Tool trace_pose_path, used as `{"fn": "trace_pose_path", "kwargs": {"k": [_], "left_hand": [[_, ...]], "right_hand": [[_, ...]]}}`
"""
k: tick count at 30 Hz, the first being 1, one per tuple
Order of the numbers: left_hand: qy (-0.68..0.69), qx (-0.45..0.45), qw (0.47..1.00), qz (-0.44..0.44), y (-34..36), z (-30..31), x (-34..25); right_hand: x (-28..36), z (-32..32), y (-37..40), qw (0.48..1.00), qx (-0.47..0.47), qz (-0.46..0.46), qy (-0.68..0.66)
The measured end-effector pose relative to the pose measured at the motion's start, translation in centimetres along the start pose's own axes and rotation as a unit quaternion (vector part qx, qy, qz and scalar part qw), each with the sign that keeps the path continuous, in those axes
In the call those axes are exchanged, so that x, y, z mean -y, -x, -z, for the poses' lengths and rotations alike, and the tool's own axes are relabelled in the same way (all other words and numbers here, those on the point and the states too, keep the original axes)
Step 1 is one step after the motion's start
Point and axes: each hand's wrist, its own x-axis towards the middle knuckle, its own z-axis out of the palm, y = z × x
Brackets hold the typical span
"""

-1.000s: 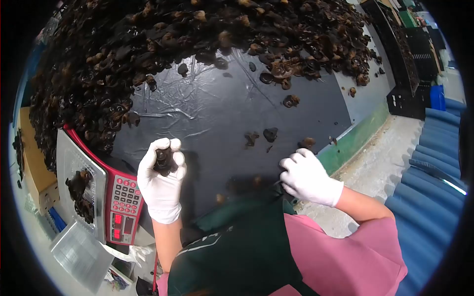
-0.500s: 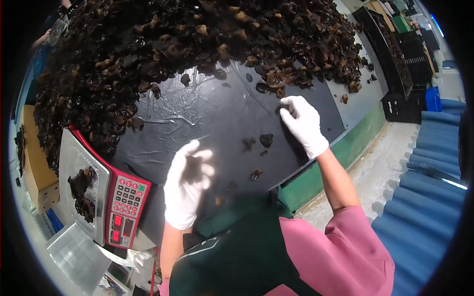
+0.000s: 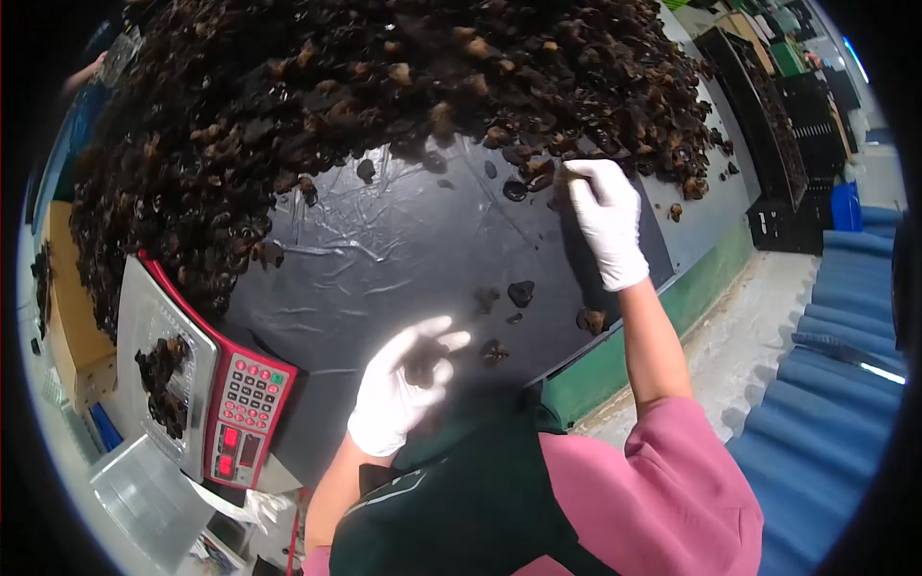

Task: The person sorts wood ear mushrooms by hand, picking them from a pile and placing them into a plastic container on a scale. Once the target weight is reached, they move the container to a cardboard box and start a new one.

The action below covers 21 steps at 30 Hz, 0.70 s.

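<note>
My left hand [image 3: 399, 389], in a white glove, is held palm up above the table's near side, with its fingers curled around a dark wood ear mushroom [image 3: 420, 369]. At the near edge of the big heap of wood ear mushrooms [image 3: 384, 86], my right hand [image 3: 609, 226], also gloved, pinches a brownish mushroom piece, mostly hidden by the fingertips. Several loose pieces lie between the hands, among them a dark one [image 3: 521, 293] and a brown one [image 3: 591, 320] by the table edge. More mushrooms [image 3: 165, 384] rest on the pan of a red digital scale [image 3: 252, 394] at the left.
Dark sheeting [image 3: 384, 250] covers the table, which has a green side [image 3: 706, 269]. Black crates [image 3: 788, 216] and a blue corrugated cover [image 3: 826, 384] are at the right. A cardboard box [image 3: 72, 307] stands left of the scale. Another person's hand [image 3: 86, 72] shows at top left.
My right hand has moved up to the heap's edge and its fingers have closed. My left hand has shifted right with its mushroom. A brown piece now shows by the table edge.
</note>
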Motion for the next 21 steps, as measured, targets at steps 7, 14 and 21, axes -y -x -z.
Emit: {"fn": "trace_pose_path", "kwargs": {"k": [7,14,21], "left_hand": [[-0.230,-0.079,0.969,0.049,0.9,-2.0,2.2],[-0.398,-0.068,0.913,-0.054,3.4,1.6,1.8],[-0.382,-0.115,0.916,-0.046,4.7,1.7,1.6]], "right_hand": [[2.8,7.4,2.8,0.933,0.340,-0.085,-0.074],[4.1,1.3,1.1,0.987,0.147,-0.059,-0.027],[1.8,-4.1,0.3,0.989,0.102,0.030,0.103]]}}
